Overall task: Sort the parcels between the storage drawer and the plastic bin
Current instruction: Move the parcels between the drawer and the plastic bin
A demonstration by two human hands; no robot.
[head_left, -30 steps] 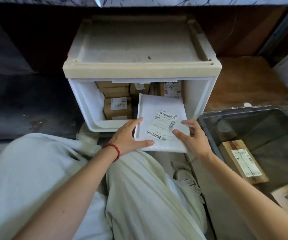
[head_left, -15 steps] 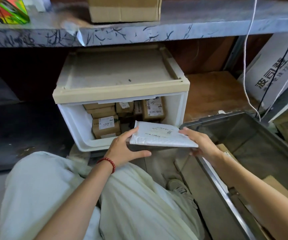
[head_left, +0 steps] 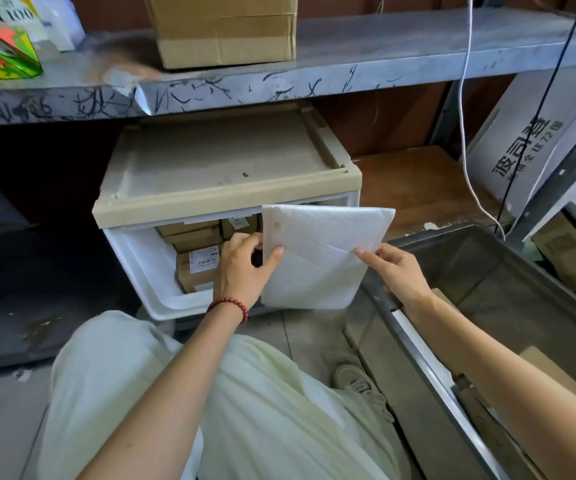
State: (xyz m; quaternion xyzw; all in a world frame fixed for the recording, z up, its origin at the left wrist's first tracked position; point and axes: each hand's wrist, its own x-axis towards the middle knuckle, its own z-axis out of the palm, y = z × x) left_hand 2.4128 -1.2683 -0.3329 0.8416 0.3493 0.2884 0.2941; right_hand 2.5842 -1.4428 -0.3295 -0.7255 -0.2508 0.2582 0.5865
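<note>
Parcel [head_left: 321, 237] held upright, plain back showing, by left hand [head_left: 241, 268] and right hand [head_left: 397, 271].

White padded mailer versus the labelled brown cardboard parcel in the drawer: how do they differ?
The white padded mailer is flat; the brown cardboard parcel is boxy. The left hand and right hand hold the mailer up; the parcel sits in the white storage drawer. The mailer's visible side has no label; the parcel's has one.
</note>
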